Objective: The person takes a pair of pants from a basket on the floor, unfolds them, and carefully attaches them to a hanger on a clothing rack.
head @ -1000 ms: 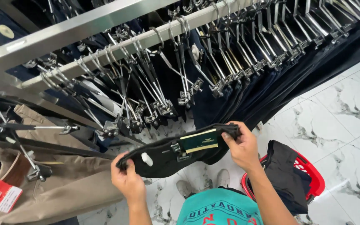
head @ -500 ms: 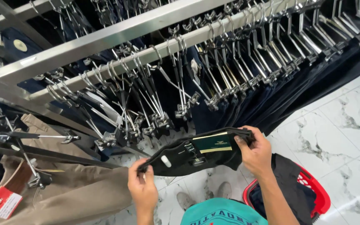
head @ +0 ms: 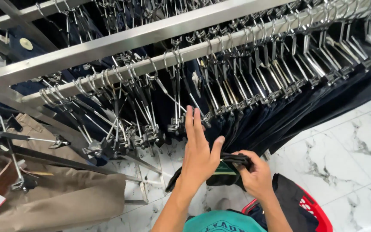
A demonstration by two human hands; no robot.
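Two hands work below the rail [head: 220,43]: right hand [head: 256,176] grips the dark trousers [head: 232,165], left hand [head: 199,150] is open, fingers stretched toward the hangers [head: 181,124]. Better to part the hangers first, keeping the waistband level.

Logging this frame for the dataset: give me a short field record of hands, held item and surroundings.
left hand: open, fingers raised toward the clip hangers
right hand: gripping a folded dark garment with a green tag
rack: metal rail crowded with dark trousers
lower left: tan trousers
lower right: red basket holding dark cloth
floor: white marble tile
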